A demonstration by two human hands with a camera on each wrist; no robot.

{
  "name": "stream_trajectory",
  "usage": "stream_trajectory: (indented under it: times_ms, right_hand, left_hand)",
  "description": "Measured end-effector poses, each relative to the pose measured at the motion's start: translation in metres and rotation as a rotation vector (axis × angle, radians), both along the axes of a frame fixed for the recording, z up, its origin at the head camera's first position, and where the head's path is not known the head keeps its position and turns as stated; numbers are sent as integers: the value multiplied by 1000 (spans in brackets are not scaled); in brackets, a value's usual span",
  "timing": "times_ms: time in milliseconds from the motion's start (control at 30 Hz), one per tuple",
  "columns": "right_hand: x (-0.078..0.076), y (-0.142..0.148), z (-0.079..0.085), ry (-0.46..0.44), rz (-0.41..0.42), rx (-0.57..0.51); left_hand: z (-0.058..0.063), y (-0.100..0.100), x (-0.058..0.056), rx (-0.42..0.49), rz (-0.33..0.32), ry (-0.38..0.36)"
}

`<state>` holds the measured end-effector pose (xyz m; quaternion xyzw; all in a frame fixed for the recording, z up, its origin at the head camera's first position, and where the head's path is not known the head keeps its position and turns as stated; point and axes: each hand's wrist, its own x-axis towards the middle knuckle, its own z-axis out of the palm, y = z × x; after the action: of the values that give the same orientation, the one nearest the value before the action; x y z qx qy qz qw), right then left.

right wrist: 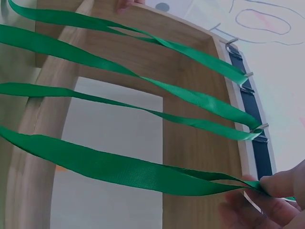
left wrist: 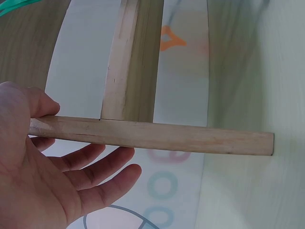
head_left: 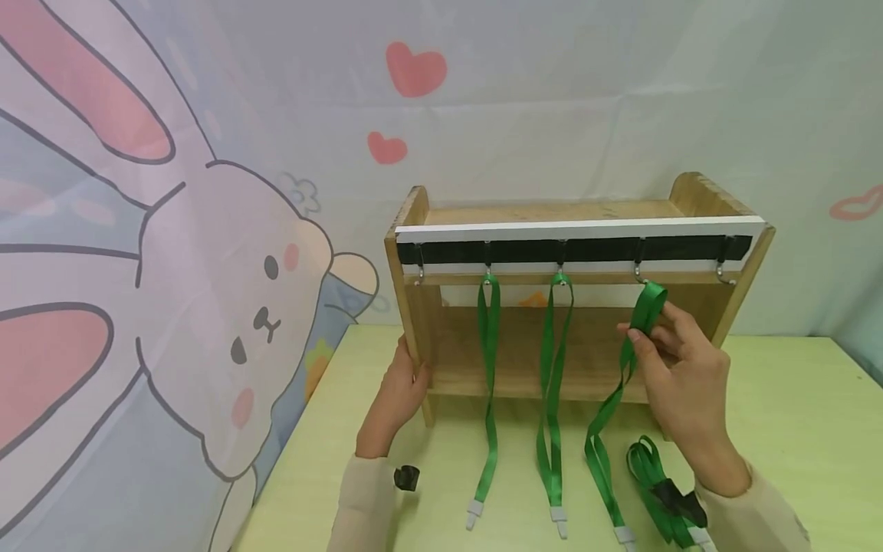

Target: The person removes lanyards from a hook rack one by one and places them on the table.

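Note:
My right hand [head_left: 686,383] pinches the upper loop of a green lanyard [head_left: 647,310] between thumb and fingers. The loop's top is right at the fourth hook [head_left: 639,270] from the left, and the lanyard's pale clip end hangs low. In the right wrist view the thumb and fingertips [right wrist: 274,183] squeeze the strap close to the hook strip. Two other green lanyards [head_left: 488,345] hang from the second and third hooks. My left hand [head_left: 402,387] grips the left side panel of the wooden shelf [head_left: 531,360]; in the left wrist view the panel edge [left wrist: 190,137] runs between thumb and fingers.
A folded green lanyard bundle [head_left: 648,479] lies on the pale table [head_left: 779,429], partly behind the right wrist's black strap. The first hook [head_left: 419,274] and fifth hook [head_left: 721,270] are bare. A cartoon-printed cloth [head_left: 524,138] hangs behind the shelf.

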<state>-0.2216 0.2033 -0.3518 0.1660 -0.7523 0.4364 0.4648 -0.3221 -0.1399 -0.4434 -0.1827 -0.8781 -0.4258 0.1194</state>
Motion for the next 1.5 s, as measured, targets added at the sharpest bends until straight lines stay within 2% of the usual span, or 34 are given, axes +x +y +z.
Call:
stream_trajectory:
  times_ms: [700, 800, 933, 1033, 1333, 1500]
  right_hand:
    - [18, 22, -36, -83, 47, -9]
    - [22, 25, -40, -142, 68, -61]
    - [26, 26, -45, -280, 72, -133]
    - [28, 28, -48, -347, 82, -159]
    - [30, 40, -51, -390, 109, -121]
    - [28, 42, -53, -429, 180, -122]
  left_hand:
    - [1, 1, -2, -5, 6, 2]
    - [2, 1, -3, -3, 7, 0]
    - [1, 0, -2, -6, 9, -6]
    - [-1, -1, -2, -12, 15, -8]
    - [0, -1, -1, -12, 17, -7]
    - [0, 0, -2, -12, 9, 12]
